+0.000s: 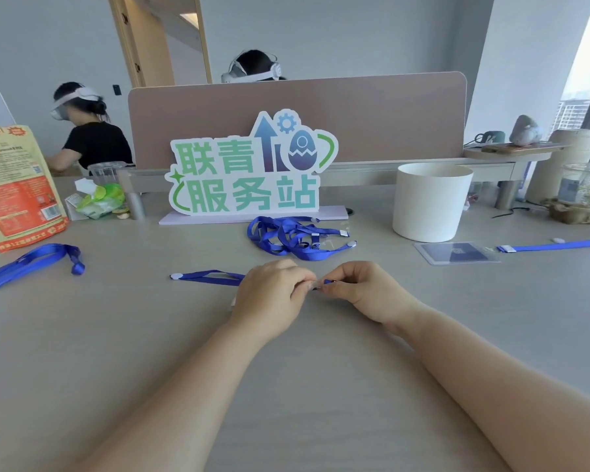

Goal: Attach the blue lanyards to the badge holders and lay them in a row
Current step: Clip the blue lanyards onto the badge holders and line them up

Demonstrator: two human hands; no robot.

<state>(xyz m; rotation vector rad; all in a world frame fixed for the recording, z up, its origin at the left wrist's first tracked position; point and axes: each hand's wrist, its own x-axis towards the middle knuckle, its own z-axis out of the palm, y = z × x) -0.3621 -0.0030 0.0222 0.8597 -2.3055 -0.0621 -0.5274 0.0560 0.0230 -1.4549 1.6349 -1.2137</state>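
Note:
My left hand and my right hand meet at the table's middle, fingers curled, pinching the clip end of a blue lanyard between them. Its strap trails left along the table. A clear edge shows between my fingertips; I cannot tell whether it is a badge holder, as my left hand hides what lies under it. A tangled pile of blue lanyards lies just beyond my hands. At the right a badge holder lies flat with a lanyard clipped to it. Another lanyard lies at the left.
A green and blue sign stands behind the pile. A white round bin stands at the right, an orange bag at the left, a tissue pack beside it. Two persons sit beyond the divider.

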